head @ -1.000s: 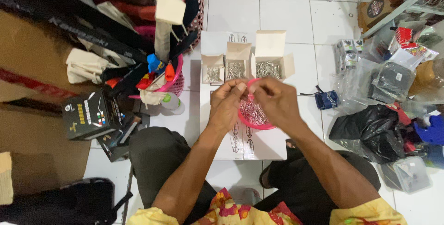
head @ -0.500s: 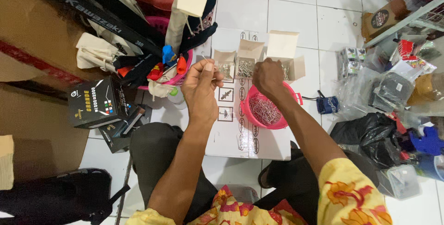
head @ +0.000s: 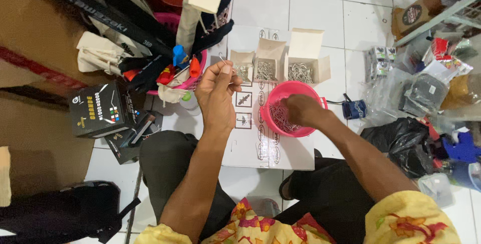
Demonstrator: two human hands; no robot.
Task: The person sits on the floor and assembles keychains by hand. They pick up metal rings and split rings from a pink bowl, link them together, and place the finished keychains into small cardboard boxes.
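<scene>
Since a moment ago, your right hand (head: 300, 111) has dipped into the pink bowl (head: 273, 98), fingers curled among wire clips (head: 280, 118); your left hand (head: 215, 91) stays raised, pinching one clip (head: 224, 60).

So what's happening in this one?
A person sits on a tiled floor at a flat white box. The right hand reaches into a pink bowl of small metal clips, while the left hand is raised, pinching one thin metal piece. Three open cardboard boxes of similar clips stand just behind.
</scene>
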